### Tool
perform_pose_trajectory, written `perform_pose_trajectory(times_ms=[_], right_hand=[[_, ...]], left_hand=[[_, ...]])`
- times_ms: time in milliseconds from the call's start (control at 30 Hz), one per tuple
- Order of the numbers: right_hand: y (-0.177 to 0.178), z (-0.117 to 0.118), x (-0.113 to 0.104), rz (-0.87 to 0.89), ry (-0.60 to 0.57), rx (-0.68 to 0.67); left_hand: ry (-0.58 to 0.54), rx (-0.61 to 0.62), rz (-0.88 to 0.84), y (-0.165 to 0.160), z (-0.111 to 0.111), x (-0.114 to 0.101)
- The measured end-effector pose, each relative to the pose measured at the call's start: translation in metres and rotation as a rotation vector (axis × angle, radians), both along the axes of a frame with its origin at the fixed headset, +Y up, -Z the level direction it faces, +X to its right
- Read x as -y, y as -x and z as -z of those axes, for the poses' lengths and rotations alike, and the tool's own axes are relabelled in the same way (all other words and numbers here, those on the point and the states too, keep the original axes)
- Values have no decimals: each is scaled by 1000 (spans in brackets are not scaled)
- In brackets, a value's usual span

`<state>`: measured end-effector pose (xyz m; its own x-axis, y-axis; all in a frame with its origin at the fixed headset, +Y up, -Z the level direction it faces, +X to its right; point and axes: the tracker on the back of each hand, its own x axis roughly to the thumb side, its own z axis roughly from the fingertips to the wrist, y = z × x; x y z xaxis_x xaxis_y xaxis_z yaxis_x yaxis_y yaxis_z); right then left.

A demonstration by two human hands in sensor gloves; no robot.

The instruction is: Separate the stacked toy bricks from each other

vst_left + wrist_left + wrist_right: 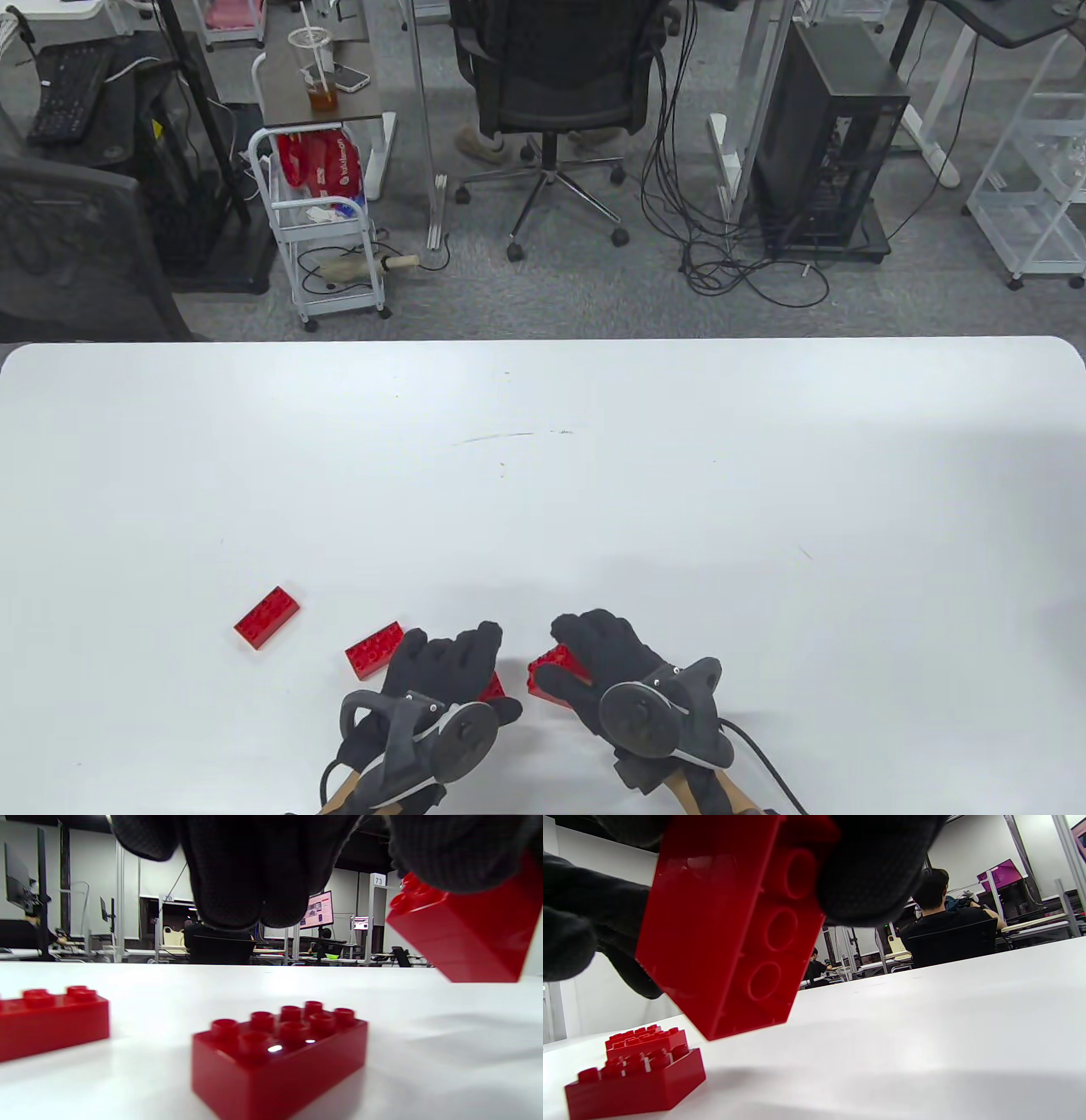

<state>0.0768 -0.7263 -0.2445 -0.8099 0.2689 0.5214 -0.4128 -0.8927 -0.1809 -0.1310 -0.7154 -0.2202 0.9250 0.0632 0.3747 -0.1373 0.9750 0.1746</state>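
The red brick held in the right hand is carried clear of the desk, tilted, with its hollow underside and three round sockets turned toward the right wrist camera. From its moulded plastic look it is judged light, rigid and somewhat glossy, so a slip is possible if it is pinched on the smooth long faces alone; a hold across the short ends or along the side walls is judged the surest, with the studded top and open underside left free. It appears to be a single block, or perhaps two still joined; the seam cannot be made out.

The right hand's fingers are closed around this brick, gripping it at its upper end. The left hand hovers just beside it, near the desk's near edge; its fingers are seen curled together above the surface, and nothing is shown held in them.

Below the left hand a loose brick lies flat, studs up, on the desk. Two more separated bricks lie to the left of it, one brick just beside the left hand and the farthest brick well apart toward the desk's left edge.
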Motion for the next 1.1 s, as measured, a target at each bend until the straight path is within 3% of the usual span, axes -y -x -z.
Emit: perform_pose_trajectory(times_ms=[200,733,1100], right_hand=[[5,-3,3,20,22,-39],[23,-10,11,90,114,-129],[21,-10,7,122,110,-138]], left_hand=[[85,56,-34,-2,1,4],[103,120,-78,-5,2,11],[132,137,-140,-1,5,10]])
